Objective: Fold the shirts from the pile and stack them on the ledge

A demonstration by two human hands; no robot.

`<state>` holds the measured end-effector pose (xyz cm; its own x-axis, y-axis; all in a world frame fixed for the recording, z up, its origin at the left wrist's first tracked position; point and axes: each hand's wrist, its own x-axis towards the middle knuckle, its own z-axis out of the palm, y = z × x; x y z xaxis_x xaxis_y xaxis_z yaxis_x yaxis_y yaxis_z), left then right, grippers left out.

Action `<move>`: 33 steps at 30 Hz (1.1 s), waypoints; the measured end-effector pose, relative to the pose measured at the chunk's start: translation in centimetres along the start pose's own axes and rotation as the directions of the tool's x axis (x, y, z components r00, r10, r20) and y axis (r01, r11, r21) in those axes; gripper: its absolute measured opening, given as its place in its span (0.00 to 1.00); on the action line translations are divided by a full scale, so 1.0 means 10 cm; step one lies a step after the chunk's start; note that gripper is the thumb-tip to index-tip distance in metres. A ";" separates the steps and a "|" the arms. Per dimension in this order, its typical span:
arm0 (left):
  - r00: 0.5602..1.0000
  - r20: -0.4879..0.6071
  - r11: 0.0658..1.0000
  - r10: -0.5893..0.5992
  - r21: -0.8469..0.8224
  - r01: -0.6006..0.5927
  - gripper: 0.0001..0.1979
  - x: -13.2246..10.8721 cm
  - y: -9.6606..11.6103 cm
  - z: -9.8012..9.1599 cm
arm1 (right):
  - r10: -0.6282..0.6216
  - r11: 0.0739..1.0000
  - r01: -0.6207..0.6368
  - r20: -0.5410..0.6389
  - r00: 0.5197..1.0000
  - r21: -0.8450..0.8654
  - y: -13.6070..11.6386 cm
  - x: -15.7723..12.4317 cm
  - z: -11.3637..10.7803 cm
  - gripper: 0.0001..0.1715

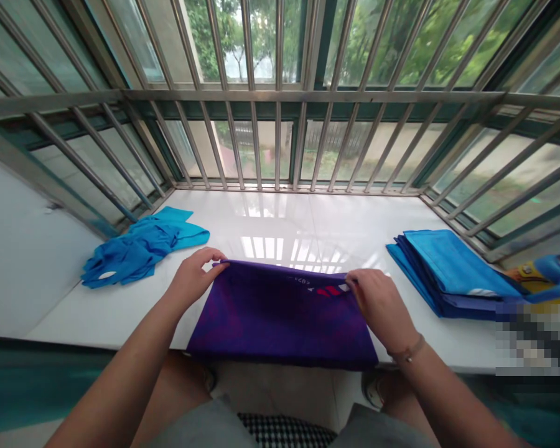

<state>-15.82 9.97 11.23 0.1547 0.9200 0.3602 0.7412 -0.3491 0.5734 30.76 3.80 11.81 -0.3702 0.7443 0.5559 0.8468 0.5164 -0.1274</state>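
Note:
A purple sports jersey [280, 320] with a small red and white print near its upper edge lies folded over on the white sill [280, 214], hanging slightly past the front edge. My left hand [193, 277] pinches the jersey's upper left corner. My right hand [380, 308] grips the upper edge at the right, over the print. To the left, a crumpled blue garment [137, 249] lies in a loose heap. A stack of folded blue garments [450, 274] sits to the right of my right hand.
Steel window bars [280, 93] run along the back and sides of the sill, with glass and trees behind them. A blue and yellow printed item [546, 274] lies past the stack at the far right. A pixelated patch covers the lower right corner.

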 end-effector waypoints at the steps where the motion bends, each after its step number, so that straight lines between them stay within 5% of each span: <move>1: 0.999 0.010 0.999 0.042 -0.003 -0.041 0.13 -0.12 -0.02 0.00 | -0.016 1.000 0.015 0.008 1.000 0.015 -0.08 -0.12 0.01 0.08; 5: 0.980 0.082 0.983 0.183 -0.007 -0.183 0.07 -0.61 -0.09 0.03 | -0.083 0.994 0.076 0.083 0.993 0.077 -0.31 -0.57 0.09 0.10; 10: 0.945 0.240 0.971 0.222 0.030 -0.236 0.07 -1.10 -0.18 0.10 | -0.152 0.984 0.131 0.191 0.970 0.117 -0.48 -0.91 0.17 0.10; 19: 0.929 0.304 0.962 0.210 0.106 -0.253 0.09 -1.32 -0.22 0.18 | -0.123 0.991 0.108 0.219 0.968 0.080 -0.47 -1.07 0.26 0.12; 24: 0.921 0.319 0.963 0.225 0.067 -0.259 0.07 -0.96 -0.15 0.14 | -0.007 0.995 -0.024 0.307 0.952 0.097 -0.26 -0.65 0.22 0.12; 33: 0.995 0.086 0.994 0.053 0.092 -0.061 0.11 0.48 0.06 -0.06 | 0.204 0.976 -0.186 0.179 0.963 -0.114 0.40 0.70 0.27 0.12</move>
<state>-14.98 14.06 13.74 0.2493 0.9119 0.3259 0.7870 -0.3869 0.4805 30.50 12.22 13.00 -0.2520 0.8974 0.3623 0.9387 0.3177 -0.1339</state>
